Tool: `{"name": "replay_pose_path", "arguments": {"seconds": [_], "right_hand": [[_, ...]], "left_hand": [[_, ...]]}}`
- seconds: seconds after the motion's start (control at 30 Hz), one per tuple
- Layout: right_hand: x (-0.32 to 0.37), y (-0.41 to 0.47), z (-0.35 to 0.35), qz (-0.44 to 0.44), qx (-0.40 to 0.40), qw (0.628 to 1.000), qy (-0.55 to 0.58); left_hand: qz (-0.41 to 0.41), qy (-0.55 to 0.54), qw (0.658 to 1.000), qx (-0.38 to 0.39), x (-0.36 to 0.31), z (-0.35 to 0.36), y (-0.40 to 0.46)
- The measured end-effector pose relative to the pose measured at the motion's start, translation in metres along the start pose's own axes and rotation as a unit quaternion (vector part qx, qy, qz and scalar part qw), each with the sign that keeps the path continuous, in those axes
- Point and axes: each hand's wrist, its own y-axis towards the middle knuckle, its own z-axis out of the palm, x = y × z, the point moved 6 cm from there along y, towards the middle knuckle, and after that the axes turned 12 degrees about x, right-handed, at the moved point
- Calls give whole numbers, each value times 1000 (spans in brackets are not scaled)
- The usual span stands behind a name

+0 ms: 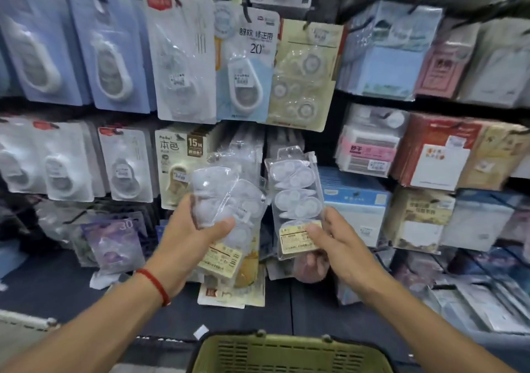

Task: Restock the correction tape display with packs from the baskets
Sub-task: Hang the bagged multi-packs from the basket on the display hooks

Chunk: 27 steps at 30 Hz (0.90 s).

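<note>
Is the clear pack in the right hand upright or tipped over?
Upright: the clear pack stands tall, hang tab on top, yellow label at the bottom under the right hand thumb.

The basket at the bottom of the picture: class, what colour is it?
Olive green, a slatted plastic basket, seen in the head view, the only view, at the bottom edge.

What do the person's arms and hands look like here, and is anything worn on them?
Both forearms are bare, with no sleeves in view and no gloves. The left hand has a thin red string bracelet round the wrist. The right hand and its wrist carry nothing: no watch, ring or band shows.
</note>
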Motion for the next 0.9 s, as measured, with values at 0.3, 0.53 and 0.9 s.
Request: {"name": "replay_pose_path", "arguments": {"seconds": [0.3,0.53,0.9], "right_hand": [[5,4,2,-3,-20,1000,21],[18,-6,1,17,-114,930,-350],[14,-5,40,-48,-47,997,-43]], "left_hand": [[47,-32,998,-21,-1,-8,1],[14,-143,990,-7,-8,1,-7],[-46,-226,972,31,-5,43,-11]]}}
